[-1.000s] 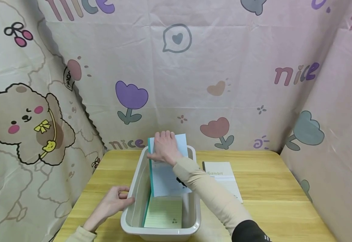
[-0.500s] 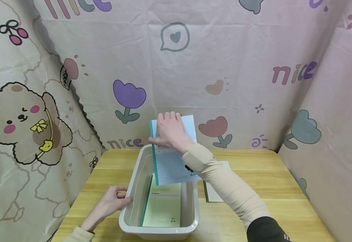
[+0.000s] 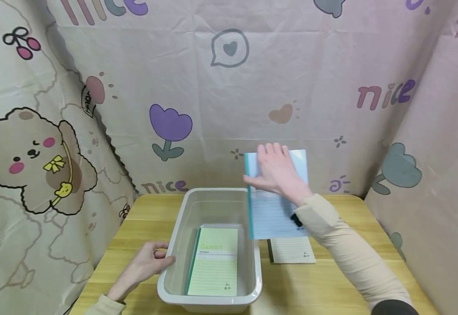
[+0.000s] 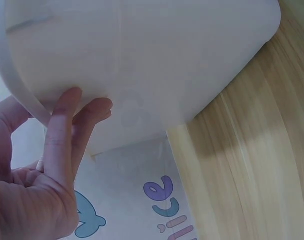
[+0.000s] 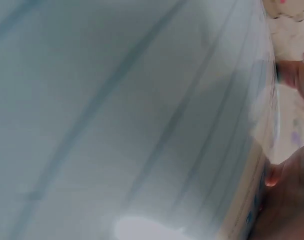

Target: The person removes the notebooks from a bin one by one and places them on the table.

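My right hand (image 3: 277, 170) holds a light-blue notebook (image 3: 270, 218) with a teal spine, raised to the right of the bin, thumb at its left edge. Its lined cover (image 5: 116, 100) fills most of the right wrist view. A grey-white plastic bin (image 3: 258, 273) stands on the table. My left hand (image 3: 148, 260) grips its left rim; in the left wrist view the fingers (image 4: 59, 140) press the outer wall under the rim. Inside the bin lies a pale green notebook (image 3: 213, 273). A cream notebook (image 3: 291, 251) with a dark spine lies on the table, partly hidden below the blue one.
The wooden table (image 3: 343, 245) extends to both sides of the bin. A patterned curtain (image 3: 221, 100) hangs behind the table's far edge and along both sides.
My right hand has lifted the blue notebook up out of the bin and carried it right, over the cream notebook. The green notebook in the bin is now fully uncovered. The left hand stays put.
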Motion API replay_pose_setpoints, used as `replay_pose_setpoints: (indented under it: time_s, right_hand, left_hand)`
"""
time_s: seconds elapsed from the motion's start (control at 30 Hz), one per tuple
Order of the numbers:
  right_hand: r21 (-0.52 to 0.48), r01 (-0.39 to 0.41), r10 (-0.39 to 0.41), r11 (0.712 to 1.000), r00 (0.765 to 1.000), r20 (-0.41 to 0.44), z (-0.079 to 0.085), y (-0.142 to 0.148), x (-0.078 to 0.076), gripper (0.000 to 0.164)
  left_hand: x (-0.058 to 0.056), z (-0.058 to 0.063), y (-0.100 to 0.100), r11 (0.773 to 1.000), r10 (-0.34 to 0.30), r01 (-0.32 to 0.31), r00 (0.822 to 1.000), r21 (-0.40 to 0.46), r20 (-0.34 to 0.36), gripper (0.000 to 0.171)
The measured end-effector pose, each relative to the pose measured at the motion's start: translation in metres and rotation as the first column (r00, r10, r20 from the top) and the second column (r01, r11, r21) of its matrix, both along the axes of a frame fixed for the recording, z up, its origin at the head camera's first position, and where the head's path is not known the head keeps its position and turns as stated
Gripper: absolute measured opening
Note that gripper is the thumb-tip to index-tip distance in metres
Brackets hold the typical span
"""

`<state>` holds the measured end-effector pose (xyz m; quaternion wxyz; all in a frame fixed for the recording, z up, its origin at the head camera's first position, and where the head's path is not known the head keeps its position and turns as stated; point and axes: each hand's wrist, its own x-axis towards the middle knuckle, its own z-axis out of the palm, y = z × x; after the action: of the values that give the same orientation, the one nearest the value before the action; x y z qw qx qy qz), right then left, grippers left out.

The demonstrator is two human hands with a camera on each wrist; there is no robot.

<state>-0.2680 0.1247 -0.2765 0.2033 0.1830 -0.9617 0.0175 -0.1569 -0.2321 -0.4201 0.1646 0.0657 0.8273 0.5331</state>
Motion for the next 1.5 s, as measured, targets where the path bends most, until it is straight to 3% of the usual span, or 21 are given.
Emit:
replay_pose_setpoints:
  time_s: [0.13,0.33,0.7,1.03,1.5]
  right_hand:
    - [0.015,-0.017,0.017,1.000,1.000,-0.023,-0.029,0.041,-0.004,0.065]
    - [0.009,-0.012,0.012,1.000,1.000,-0.022,-0.085,0.095,-0.012,0.064]
    - [-0.016,0.050,-0.049,0.999,0.997,0.061,-0.169,0.165,-0.023,0.064]
    - [-0.014,0.124,-0.118,0.992,0.970,0.211,-0.204,0.206,-0.038,0.073]
    - [-0.049,0.092,-0.077,0.995,0.963,0.259,-0.217,0.213,-0.049,0.081]
  left_hand:
    - [0.000,-0.001,0.001,1.000,-0.003,0.003,1.000,0.008,-0.010,0.048]
    - [0.001,-0.002,0.001,1.000,-0.012,0.012,1.000,0.028,-0.005,0.047]
    - [0.001,-0.001,-0.001,0.998,-0.032,0.032,0.999,0.046,-0.012,0.047]
    - [0.001,-0.001,0.000,0.999,-0.009,0.010,1.000,0.038,-0.006,0.053]
    - [0.001,0.001,0.002,1.000,0.002,-0.002,1.000,0.008,-0.007,0.052]
